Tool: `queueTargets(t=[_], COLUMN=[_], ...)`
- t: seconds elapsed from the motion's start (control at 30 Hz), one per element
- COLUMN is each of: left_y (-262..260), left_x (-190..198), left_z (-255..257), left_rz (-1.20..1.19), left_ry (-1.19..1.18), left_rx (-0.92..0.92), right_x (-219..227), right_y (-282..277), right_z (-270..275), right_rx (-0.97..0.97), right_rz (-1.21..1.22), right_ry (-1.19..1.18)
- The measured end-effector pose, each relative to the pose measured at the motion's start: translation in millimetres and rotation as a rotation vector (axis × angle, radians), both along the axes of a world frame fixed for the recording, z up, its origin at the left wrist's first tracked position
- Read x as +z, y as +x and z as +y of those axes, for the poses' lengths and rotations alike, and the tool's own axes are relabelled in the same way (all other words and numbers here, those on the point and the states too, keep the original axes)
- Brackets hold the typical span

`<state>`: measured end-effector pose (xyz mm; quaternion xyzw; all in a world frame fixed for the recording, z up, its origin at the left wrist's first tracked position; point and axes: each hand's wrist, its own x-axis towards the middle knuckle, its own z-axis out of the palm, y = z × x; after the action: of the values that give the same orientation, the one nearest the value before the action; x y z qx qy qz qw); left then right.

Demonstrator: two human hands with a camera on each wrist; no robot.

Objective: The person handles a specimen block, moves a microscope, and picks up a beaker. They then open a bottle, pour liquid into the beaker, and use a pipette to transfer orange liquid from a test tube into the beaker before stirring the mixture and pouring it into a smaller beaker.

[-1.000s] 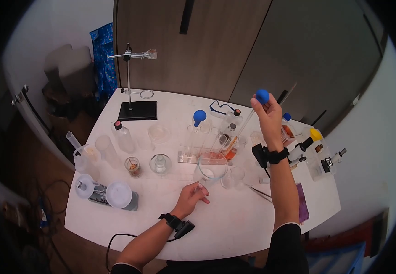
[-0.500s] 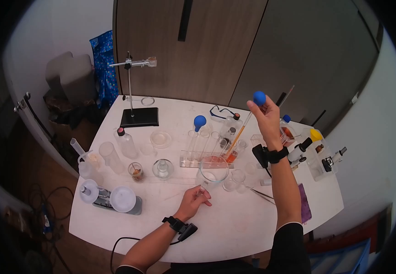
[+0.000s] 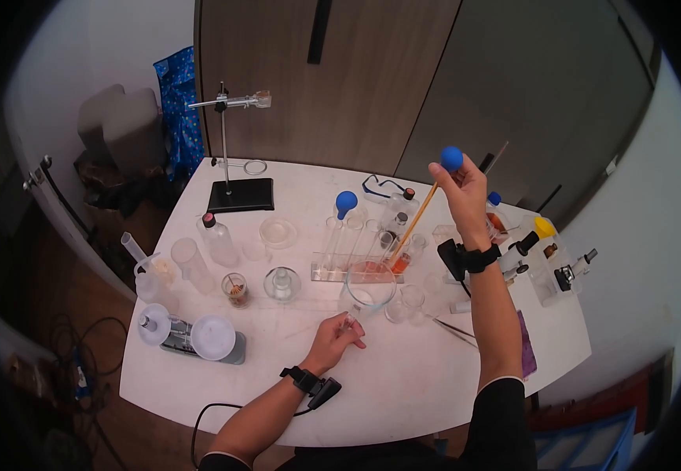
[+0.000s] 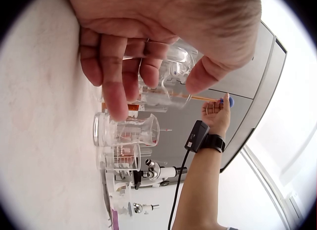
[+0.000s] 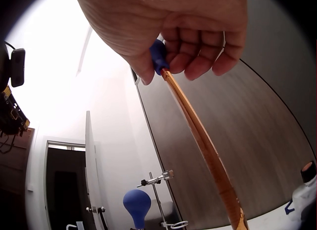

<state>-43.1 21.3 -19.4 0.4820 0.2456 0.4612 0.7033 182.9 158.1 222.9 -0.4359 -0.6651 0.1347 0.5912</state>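
My right hand [image 3: 464, 195] holds a blue rubber bulb [image 3: 451, 158] high over the back right of the table. Below the bulb runs a long pipette [image 3: 417, 221], filled with orange liquid nearly to its top. Its lower end stands at a small glass vessel of orange liquid [image 3: 401, 264] beside the test tube rack [image 3: 321, 272]. In the right wrist view, fingers and thumb surround the neck of the bulb [image 5: 158, 57]. My left hand [image 3: 335, 344], low at the front, has thumb and fingers curled about a clear glass vessel [image 4: 168, 94]; its contact points are partly hidden.
A second blue bulb [image 3: 346, 202] stands up among the test tubes. At left are a balance [image 3: 213, 337], a bottle [image 3: 216, 242] and a clamp stand [image 3: 240, 195]. Glass beakers [image 4: 126, 131], tweezers [image 3: 454, 331] and a microscope [image 3: 519, 253] lie to the right.
Orange liquid has climbed from the lower part of the pipette to near the bulb. My right hand stays almost in place on the bulb; the left hand stays by the glass vessel.
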Motion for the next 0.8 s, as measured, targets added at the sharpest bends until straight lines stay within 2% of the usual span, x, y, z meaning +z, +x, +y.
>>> queueTargets(t=[0.43, 0.57, 0.8], left_y=[-4, -7, -6], left_x=[5, 19, 12], left_z=[0, -3, -1], left_rz=[0.004, 0.045, 0.019], left_ry=[-0.012, -0.051, -0.030], left_rx=[0.024, 0.061, 0.075], right_x=[3, 12, 28], right_y=[2, 0, 4], right_z=[-1, -4, -8], right_rx=[0.014, 0.005, -0.017], right_rz=[0.009, 0.005, -0.015], right_ry=[0.013, 0.034, 0.081])
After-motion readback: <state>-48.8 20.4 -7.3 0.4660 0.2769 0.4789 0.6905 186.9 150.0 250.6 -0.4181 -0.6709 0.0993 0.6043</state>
